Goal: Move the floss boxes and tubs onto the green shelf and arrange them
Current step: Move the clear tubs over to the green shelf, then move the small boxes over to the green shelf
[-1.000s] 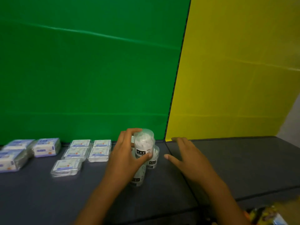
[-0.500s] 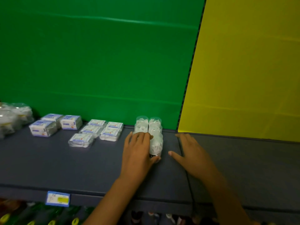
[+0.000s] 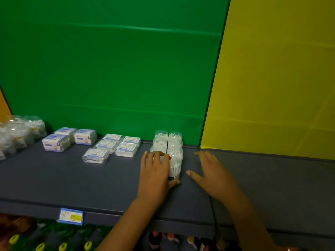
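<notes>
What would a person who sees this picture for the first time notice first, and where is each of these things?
The bright green back panel fills the upper left, and a yellow panel stands beside it on the right. On the dark shelf below, the left hand grips a clear tub at the front of the cluster of tubs near the middle, while the right hand lies open just to their right. Flat floss boxes lie further left.

On the dark padded shelf [image 3: 54, 180], clear cylindrical floss tubs [image 3: 167, 142] stand in two touching rows running back to the green back panel [image 3: 108, 69]. Left of them lie flat clear floss boxes [image 3: 116, 147], then taller wrapped floss packs [image 3: 68, 138], then clear bagged bundles [image 3: 16, 133] at the far left. The left hand [image 3: 155, 174] lies over the front left tub; the right hand [image 3: 212, 173] rests on the shelf just right of the tubs. A paper price tag [image 3: 71, 216] hangs on the shelf's front edge.
</notes>
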A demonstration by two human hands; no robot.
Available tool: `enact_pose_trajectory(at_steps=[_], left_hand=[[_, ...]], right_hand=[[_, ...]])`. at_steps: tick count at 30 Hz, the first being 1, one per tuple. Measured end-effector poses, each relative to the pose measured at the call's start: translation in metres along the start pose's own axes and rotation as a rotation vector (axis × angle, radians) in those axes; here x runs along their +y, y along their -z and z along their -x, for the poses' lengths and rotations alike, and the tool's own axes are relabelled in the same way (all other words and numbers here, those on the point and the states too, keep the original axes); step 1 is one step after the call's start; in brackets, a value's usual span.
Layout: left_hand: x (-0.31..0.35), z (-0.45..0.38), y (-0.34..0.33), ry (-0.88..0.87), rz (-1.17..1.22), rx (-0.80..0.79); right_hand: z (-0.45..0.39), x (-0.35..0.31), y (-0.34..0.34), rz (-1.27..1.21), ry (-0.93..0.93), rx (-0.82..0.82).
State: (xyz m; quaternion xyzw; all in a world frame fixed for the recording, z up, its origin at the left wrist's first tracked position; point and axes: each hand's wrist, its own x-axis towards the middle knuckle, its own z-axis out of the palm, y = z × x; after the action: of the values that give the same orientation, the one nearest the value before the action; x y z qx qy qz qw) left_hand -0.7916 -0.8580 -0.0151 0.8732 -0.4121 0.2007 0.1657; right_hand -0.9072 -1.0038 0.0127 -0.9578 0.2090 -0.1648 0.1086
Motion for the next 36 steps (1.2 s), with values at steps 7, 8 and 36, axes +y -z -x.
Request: enact_pose_trajectory(at_steps=[7,8,36], left_hand=[[-0.055,0.006,0.048,-0.052,0.102,0.021],[-0.067,0.007,0.056,-0.045,0.068,0.011],[-0.439,0.224,0.254,0.493,-0.293,0.047]], right_hand=[[-0.005,-0.035,0.014,0.082,0.043,0.061],[-0.006,-0.044,0.015,0.085,0.049,0.072],[-0.041,-0.469,-0.097,-0.028,0.589,0.013]])
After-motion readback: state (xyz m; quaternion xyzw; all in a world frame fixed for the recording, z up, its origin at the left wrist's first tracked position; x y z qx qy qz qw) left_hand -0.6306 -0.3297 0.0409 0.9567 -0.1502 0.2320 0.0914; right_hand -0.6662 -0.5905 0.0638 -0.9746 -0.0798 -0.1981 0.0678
